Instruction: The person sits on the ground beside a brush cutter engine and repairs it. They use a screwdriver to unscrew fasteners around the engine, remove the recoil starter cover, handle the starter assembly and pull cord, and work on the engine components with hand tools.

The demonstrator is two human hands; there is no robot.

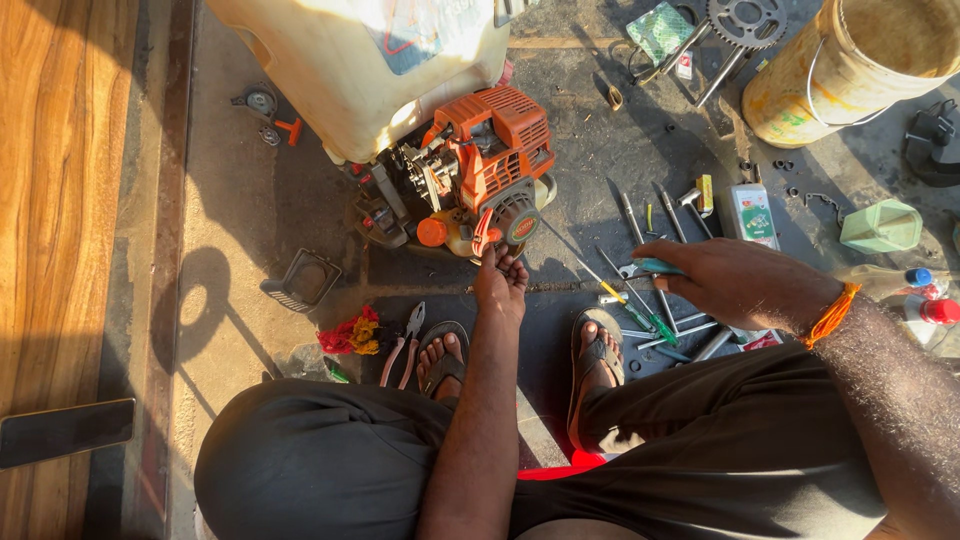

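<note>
- Engine (478, 170) of orange and black, bolted under a big cream tank (370, 60), sits on the grey floor straight ahead of the left hand (500, 280), whose fingertips touch the round recoil-starter housing at its near lower corner.
- Handling, as a judgement: the metal block with the tank above looks heavy and stiff, unlikely to shift under a fingertip push; lifting it would call for both hands low on the frame, not on the thin plastic shroud or the ribbed cover, which could crack or flex.
- Left hand's hold: fingers bunched close together on the starter's small red-and-white part; whether they pinch it or only press on it I cannot tell.
- Right hand (735, 280) hovers well to the right of that contact, palm down over a scatter of screwdrivers (640, 300); a teal handle (655, 266) shows at the fingertips, seemingly held, though the closure is hidden beneath the hand.
- Looks: orange ribbed cover on top, black cylinder parts and cables on the left side, an orange cap low down, oily grime throughout, strong sunlight.
- Pliers (408, 340) with red grips lie below and left of the left hand, beside a sandalled foot (443, 360).
</note>
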